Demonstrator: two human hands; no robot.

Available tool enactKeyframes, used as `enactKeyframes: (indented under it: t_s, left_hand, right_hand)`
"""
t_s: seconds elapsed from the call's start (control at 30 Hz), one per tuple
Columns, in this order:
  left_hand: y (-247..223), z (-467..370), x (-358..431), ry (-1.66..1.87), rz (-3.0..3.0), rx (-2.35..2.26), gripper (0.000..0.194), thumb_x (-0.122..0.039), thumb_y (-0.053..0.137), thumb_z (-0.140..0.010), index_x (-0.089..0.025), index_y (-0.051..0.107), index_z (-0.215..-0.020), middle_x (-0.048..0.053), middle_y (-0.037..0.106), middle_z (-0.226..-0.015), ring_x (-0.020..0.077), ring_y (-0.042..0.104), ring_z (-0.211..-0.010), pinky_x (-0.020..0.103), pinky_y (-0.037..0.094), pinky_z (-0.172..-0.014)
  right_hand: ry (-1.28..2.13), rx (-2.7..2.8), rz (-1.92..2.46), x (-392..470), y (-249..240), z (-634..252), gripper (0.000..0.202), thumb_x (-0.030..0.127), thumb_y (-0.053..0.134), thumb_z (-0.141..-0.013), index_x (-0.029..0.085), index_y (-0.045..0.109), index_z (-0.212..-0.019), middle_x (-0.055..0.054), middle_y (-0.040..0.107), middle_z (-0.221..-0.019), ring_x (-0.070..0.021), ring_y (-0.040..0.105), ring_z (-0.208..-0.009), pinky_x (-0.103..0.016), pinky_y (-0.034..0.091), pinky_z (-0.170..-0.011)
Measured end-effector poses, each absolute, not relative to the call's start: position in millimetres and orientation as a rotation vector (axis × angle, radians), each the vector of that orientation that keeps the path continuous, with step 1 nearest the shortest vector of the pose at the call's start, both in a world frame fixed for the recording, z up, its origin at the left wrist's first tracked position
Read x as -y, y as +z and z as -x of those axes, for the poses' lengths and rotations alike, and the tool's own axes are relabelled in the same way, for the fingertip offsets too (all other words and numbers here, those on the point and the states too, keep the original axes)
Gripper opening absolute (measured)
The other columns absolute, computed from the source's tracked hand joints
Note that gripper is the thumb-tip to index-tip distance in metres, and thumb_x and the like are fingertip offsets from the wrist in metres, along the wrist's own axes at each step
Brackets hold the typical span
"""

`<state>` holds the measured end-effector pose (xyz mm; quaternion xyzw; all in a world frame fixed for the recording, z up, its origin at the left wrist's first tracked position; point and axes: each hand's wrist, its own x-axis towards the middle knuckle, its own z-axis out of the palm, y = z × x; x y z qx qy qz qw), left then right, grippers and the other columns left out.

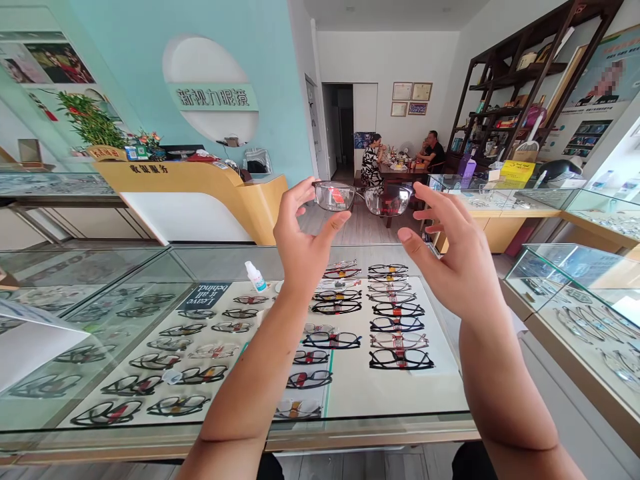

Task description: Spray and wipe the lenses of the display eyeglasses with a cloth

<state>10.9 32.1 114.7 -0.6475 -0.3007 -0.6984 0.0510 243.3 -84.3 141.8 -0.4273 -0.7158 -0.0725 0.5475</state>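
In the head view a pair of eyeglasses [386,200] with thin dark rims is raised above the display counter, with a red label on one lens. My left hand [306,243] grips its left end, fingertips at the frame's outer corner and thumb just below the left lens. At the opposite end, my right hand [457,260] has its fingertips on the right corner, while its thumb stands apart below. Under my hands, folded eyeglasses [400,360] lie in a column on the glass top. Another column of frames [330,340] runs beside my left forearm.
The glass counter [350,400] spans the front, more frames showing on its left. A white spray bottle [255,277] stands near its back edge. Further glass cases [575,293] are at right. Two people sit at a table [400,175] behind, and a wooden reception desk [200,193] is back left.
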Motion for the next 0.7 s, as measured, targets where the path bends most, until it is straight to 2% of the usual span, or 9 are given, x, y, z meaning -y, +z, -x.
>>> enactKeyframes:
  t_s: [0.13, 0.57, 0.7]
  left_hand:
    - [115, -11, -32, -2.147, 2.022, 0.907, 0.078, -0.075, 0.085, -0.092, -0.032, 0.062, -0.154, 0.014, 0.073, -0.155, 0.0371, 0.068, -0.149, 0.055, 0.056, -0.121]
    - [114, -18, -24, -2.079, 1.87, 0.91, 0.079, -0.072, 0.086, -0.093, -0.031, 0.06, -0.155, 0.013, 0.073, -0.155, 0.0355, 0.071, -0.145, 0.056, 0.058, -0.12]
    - [112, -18, -23, -2.104, 1.818, 0.906, 0.078, -0.07, 0.087, -0.092, -0.03, 0.061, -0.154, 0.013, 0.075, -0.152, 0.0353, 0.073, -0.143, 0.056, 0.059, -0.119]
  right_hand:
    - [-0.177, 1.698, 1.02, 85, 141, -243, 0.059, 0.042, 0.066, -0.108, 0.037, 0.059, -0.166, -0.013, 0.069, -0.157, -0.0331, 0.077, -0.124, -0.056, 0.071, -0.097]
    - [-0.158, 1.679, 1.04, 88, 136, -242, 0.058, 0.042, 0.066, -0.107, 0.035, 0.06, -0.164, -0.014, 0.072, -0.155, -0.0336, 0.078, -0.123, -0.055, 0.07, -0.094]
    - [-0.161, 1.696, 1.034, 76, 151, -240, 0.056, 0.041, 0.066, -0.107, 0.035, 0.06, -0.163, -0.013, 0.072, -0.153, -0.0329, 0.078, -0.121, -0.055, 0.07, -0.095]
